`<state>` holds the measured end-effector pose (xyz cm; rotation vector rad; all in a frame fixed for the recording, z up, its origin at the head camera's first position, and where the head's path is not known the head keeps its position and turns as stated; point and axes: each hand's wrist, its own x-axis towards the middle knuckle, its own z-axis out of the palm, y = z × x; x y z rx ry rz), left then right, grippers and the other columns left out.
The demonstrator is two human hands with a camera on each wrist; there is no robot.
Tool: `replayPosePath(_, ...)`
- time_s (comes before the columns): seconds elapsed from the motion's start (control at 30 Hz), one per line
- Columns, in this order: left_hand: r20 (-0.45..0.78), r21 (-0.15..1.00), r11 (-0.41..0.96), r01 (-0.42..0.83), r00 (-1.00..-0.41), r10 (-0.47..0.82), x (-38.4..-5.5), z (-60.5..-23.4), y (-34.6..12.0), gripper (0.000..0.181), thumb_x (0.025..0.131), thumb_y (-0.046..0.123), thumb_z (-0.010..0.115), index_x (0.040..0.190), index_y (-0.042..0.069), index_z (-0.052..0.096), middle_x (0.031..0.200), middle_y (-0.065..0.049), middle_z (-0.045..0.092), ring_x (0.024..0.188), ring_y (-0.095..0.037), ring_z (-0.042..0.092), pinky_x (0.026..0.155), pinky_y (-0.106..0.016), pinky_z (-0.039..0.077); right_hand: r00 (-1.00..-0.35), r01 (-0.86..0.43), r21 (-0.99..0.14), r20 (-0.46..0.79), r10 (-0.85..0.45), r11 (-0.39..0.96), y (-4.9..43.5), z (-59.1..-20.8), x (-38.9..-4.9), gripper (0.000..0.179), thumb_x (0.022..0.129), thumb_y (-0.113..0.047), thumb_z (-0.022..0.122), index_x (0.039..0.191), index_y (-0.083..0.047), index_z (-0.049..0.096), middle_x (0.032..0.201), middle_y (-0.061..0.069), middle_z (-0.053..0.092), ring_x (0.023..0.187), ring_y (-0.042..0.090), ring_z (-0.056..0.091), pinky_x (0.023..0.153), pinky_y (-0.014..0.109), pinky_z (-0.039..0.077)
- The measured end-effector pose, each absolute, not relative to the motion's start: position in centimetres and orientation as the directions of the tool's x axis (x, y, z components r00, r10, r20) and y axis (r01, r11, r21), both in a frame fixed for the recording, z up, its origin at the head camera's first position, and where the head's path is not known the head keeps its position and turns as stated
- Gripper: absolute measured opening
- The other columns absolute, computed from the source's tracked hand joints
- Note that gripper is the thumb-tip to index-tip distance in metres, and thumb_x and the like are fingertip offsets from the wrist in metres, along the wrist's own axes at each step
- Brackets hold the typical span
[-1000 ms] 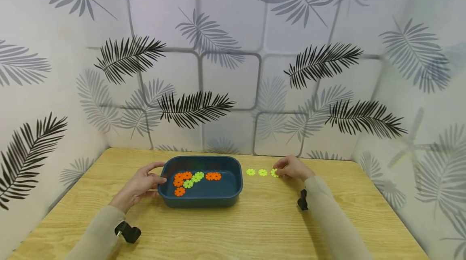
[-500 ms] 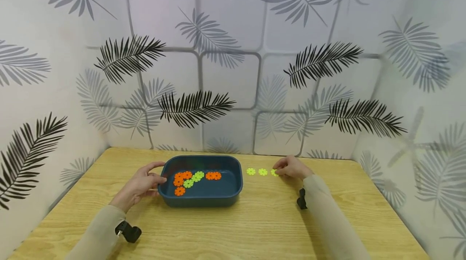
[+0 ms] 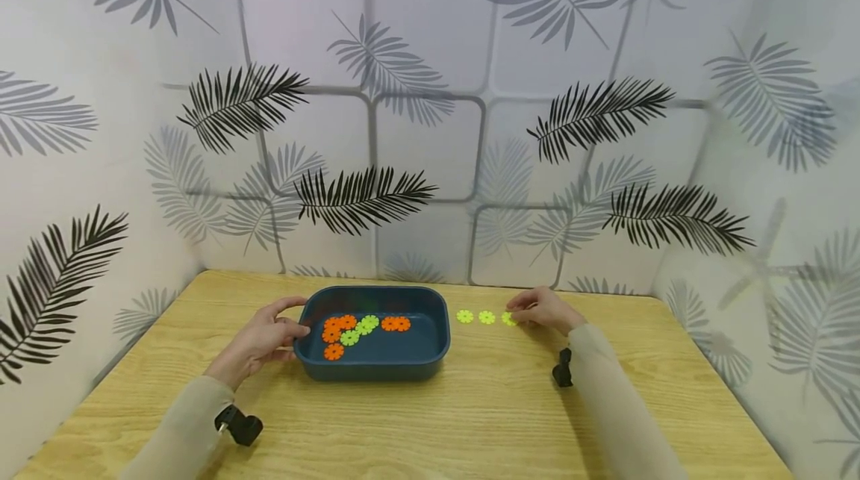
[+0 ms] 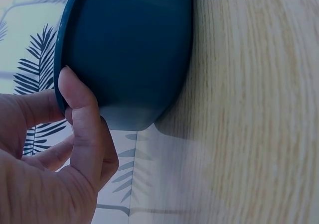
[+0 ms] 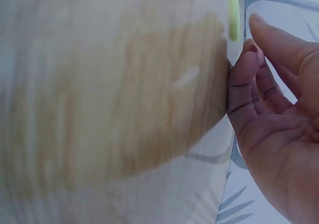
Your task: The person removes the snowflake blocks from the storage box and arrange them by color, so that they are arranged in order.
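My left hand (image 3: 258,342) grips the left end of a dark blue plastic tray (image 3: 376,373), thumb over its rim; the left wrist view shows fingers around the tray wall (image 4: 124,50). Inside lie several orange notched discs (image 3: 334,351) and several yellow-green ones (image 3: 349,338). Right of the tray, three yellow-green notched discs (image 3: 465,316) lie in a row. My right hand (image 3: 546,310) rests at the rightmost disc (image 3: 508,319), partly covering it. In the right wrist view, bent fingers touch the table, with the thumb beside the disc's edge (image 5: 234,17).
The wooden table (image 3: 470,428) runs back to a wall (image 3: 423,144) with a leaf pattern. Side walls flank the table left and right. A small black device (image 3: 238,426) is strapped to the left wrist, another (image 3: 563,368) to the right.
Both hands, the tray and the discs keep their places. The head view has only shifted very slightly.
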<state>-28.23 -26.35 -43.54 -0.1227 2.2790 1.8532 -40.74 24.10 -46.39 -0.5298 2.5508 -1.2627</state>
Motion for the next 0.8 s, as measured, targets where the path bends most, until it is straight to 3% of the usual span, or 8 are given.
replayPosePath(0.4,-0.201,0.960,0.210,-0.185,-0.978,0.058,-28.0,-43.9,-26.5,0.064,0.096,0.005,0.059,0.153,0.013,0.030,0.096,-0.010,0.057,0.064,-0.014,0.058,0.057,-0.030,0.057,-0.883,-0.247,-0.815,-0.034,-0.468,0.524,22.7,-45.7,-40.6,0.035,0.091,-0.008,0.068,0.123,0.006,0.063,0.104,0.016,0.067,0.081,0.015,0.061,0.070,0.033,0.055)
replayPosePath(0.67,-0.203,0.959,0.213,-0.186,-0.977,0.062,-28.2,-43.9,-26.5,0.065,0.096,0.006,0.059,0.153,0.014,0.030,0.093,-0.009,0.056,0.064,-0.014,0.057,0.057,-0.029,0.056,-0.847,-0.264,-0.831,-0.042,-0.530,0.489,20.7,-44.6,-39.9,0.039,0.093,-0.011,0.066,0.129,0.005,0.060,0.110,0.017,0.066,0.092,0.023,0.064,0.077,0.039,0.056)
replayPosePath(0.8,-0.207,0.961,0.202,-0.191,-0.977,0.059,-28.4,-43.7,-26.4,0.064,0.096,0.006,0.059,0.152,0.015,0.031,0.093,-0.009,0.057,0.063,-0.013,0.056,0.056,-0.028,0.056,-0.823,-0.276,-0.846,-0.038,-0.567,0.456,19.9,-44.1,-39.6,0.040,0.094,-0.012,0.065,0.130,0.005,0.058,0.111,0.018,0.065,0.100,0.033,0.063,0.080,0.046,0.055)
